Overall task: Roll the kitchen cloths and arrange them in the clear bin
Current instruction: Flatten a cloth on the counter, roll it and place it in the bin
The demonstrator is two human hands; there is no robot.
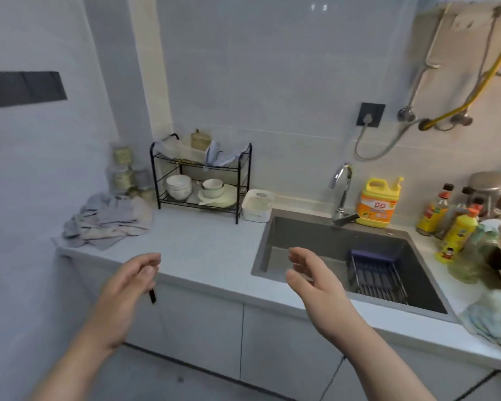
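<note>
Left grip (128, 287) hangs in the air just off the front edge of the desk (209, 250), fingers loosely curled with the thumb near their tips, holding nothing. Right grip (313, 282) hovers over the near left corner of the sink (298, 235), palm turned toward 9 o'clock, fingers spread and relaxed, touching nothing. The kitchen cloths (107, 219) lie in a loose, crumpled grey and beige heap at the far left end of the desk, at 11 o'clock from the left grip and well apart from it. The heap's long axis runs from about 8 o'clock to 2 o'clock, and one corner droops over the desk's left edge. Lidded jars (122, 172) stand just behind the heap at its 12 o'clock. At the heap's 3 o'clock stands a black wire rack (245, 180). Its top shelf carries what looks like the clear bin (182, 150), with a draped cloth (217, 157) at the right end, and its lower shelf holds stacked white bowls (179, 186) and plates. A white bin (257, 205) sits just beside the rack at its 4 o'clock, by the sink's far left corner. The sink holds a dark drain basket (376, 273) toward its 4 o'clock side. A yellow detergent bottle (378, 204) stands at 3 o'clock from the faucet (342, 192). Another pale cloth (492, 322) lies bunched on the desk at the sink's 4 o'clock.
</note>
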